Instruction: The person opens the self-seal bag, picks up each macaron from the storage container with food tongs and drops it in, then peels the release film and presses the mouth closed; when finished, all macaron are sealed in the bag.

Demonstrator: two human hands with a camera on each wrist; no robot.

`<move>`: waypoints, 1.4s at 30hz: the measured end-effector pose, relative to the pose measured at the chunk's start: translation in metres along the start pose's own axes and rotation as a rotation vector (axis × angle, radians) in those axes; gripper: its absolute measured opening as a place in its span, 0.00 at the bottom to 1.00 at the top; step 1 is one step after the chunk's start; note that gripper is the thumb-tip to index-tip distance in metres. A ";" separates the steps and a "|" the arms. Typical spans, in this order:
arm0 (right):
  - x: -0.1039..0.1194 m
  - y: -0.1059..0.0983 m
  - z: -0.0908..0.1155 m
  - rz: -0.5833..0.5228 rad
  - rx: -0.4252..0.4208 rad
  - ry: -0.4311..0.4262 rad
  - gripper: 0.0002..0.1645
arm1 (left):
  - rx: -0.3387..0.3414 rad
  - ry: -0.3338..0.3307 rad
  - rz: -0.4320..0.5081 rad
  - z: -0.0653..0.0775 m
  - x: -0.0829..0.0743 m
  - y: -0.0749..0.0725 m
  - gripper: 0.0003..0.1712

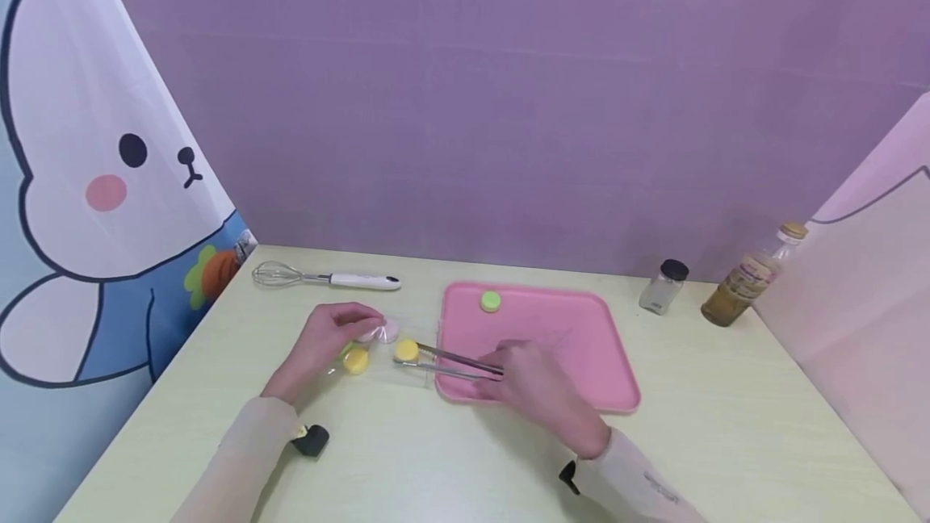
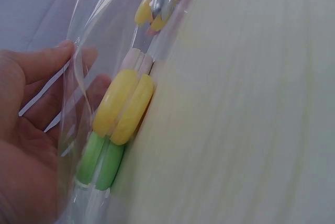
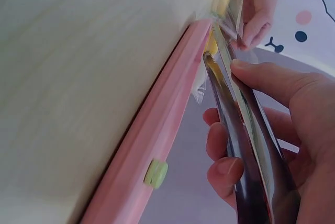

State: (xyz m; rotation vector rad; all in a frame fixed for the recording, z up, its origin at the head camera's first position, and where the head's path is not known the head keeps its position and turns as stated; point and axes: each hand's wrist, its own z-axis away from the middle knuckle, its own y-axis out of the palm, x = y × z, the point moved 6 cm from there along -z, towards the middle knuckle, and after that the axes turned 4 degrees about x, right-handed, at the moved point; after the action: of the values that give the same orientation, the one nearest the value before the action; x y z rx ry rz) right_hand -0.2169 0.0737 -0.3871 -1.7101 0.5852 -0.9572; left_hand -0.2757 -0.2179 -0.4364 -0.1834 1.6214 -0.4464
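My left hand (image 1: 324,343) pinches the edge of a clear plastic bag (image 2: 97,30) between thumb and fingers. Inside lie a yellow macaron (image 2: 123,103), a green macaron (image 2: 99,162) and pale pink ones (image 1: 388,331). My right hand (image 1: 534,384) grips metal tongs (image 3: 246,156), thumb on one arm and fingers round the other. At the bag's right part, the tong tips stand on either side of another yellow macaron (image 1: 407,350). On the pink tray (image 1: 538,317) sits a green macaron (image 1: 490,301), near its far left corner.
A whisk (image 1: 363,282) with a white handle lies at the back left. Behind the tray's right side stand a small black-capped jar (image 1: 659,290) and a corked bottle (image 1: 748,281) of brown liquid. A purple backdrop (image 1: 465,103) rises along the table's far edge.
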 end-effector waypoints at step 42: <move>0.011 0.007 -0.012 -0.013 -0.019 -0.007 0.16 | 0.001 0.040 0.013 0.000 0.000 -0.002 0.13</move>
State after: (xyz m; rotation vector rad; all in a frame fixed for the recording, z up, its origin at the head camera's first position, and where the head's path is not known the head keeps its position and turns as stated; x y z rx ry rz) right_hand -0.2203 0.0562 -0.3880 -1.7352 0.5811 -0.9575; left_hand -0.2759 -0.2195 -0.4357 -0.1635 1.6610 -0.4432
